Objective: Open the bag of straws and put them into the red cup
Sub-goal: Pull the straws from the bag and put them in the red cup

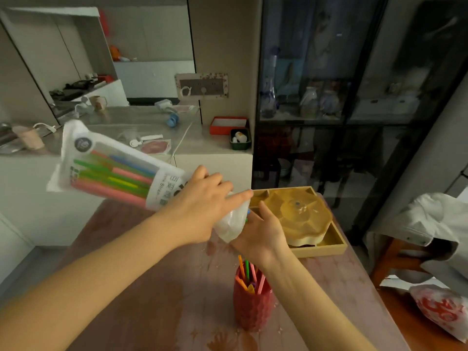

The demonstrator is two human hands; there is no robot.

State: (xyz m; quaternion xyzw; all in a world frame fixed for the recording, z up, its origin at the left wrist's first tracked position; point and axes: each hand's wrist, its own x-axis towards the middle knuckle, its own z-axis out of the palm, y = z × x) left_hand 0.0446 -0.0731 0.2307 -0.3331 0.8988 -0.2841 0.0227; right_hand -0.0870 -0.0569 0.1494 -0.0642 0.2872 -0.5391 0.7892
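- My left hand [202,198] grips the bag of straws [111,171] around its lower part, with the fingers curled over the plastic and the forefinger lying along it.
- The bag is in the air above the table [152,274]. It is tilted, with its sealed end up and to the left and its mouth down and to the right.
- The coloured straws in the bag [119,178] are pink, green, yellow and blue, and they lie along its length. A couple of tips [247,214] poke out at the mouth.
- My right hand [263,231] is cupped under that mouth, palm turned up towards it and thumb standing apart. The bag hides the fingers, so I cannot tell whether they close on anything.
- The red cup [253,302] stands upright on the table, just below my right wrist, with several straws in the cup [247,274] leaning out of it.
- A wooden tray [321,249] with a yellowish lidded dish [298,214] sits beyond my right hand.
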